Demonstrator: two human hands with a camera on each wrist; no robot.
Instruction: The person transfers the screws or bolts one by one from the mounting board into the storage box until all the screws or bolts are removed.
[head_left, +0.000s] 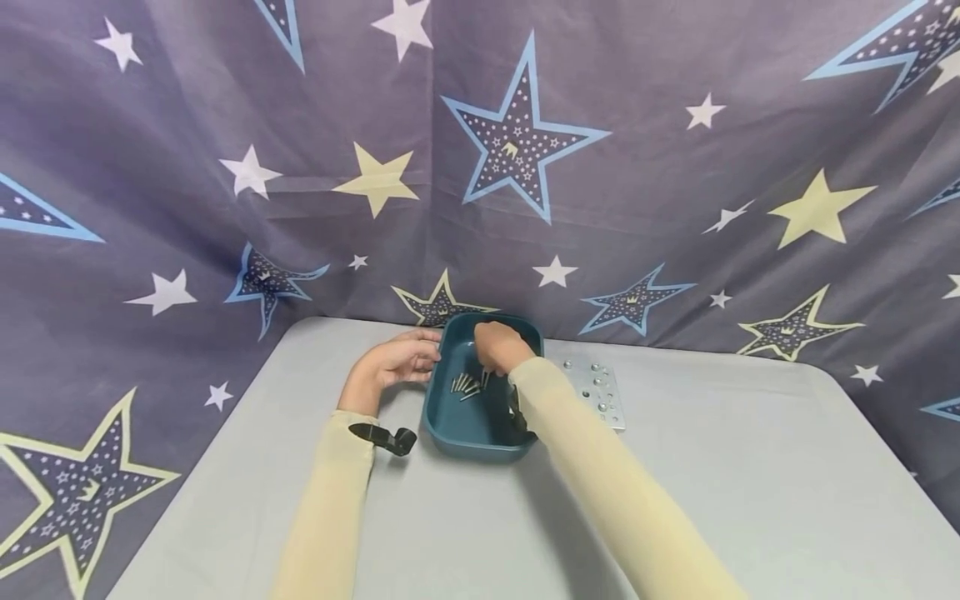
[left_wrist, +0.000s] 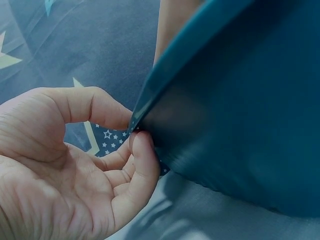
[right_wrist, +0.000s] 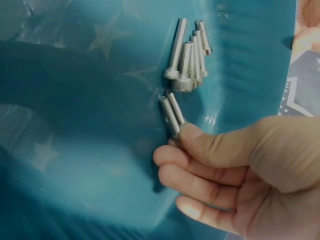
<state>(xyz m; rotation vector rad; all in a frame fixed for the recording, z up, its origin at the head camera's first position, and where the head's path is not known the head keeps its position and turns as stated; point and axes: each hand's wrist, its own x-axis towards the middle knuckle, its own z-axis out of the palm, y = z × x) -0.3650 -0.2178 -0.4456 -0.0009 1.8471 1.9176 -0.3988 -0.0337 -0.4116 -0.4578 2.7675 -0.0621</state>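
Observation:
A deep teal plastic tray stands on the table. My left hand is at its left side; in the left wrist view the thumb and fingers pinch the rim. Inside the tray, my right hand reaches down, and its thumb and fingertips pinch two silver bolts by one end. Beyond those bolts lies a small cluster of several bolts on the tray floor, also visible in the head view left of the right hand. The ends of the pinched bolts are hidden by the fingertips.
Right of the tray lies a perforated metal plate with several bolts in it, partly hidden by the right sleeve. A star-patterned curtain hangs along the back and left of the pale table.

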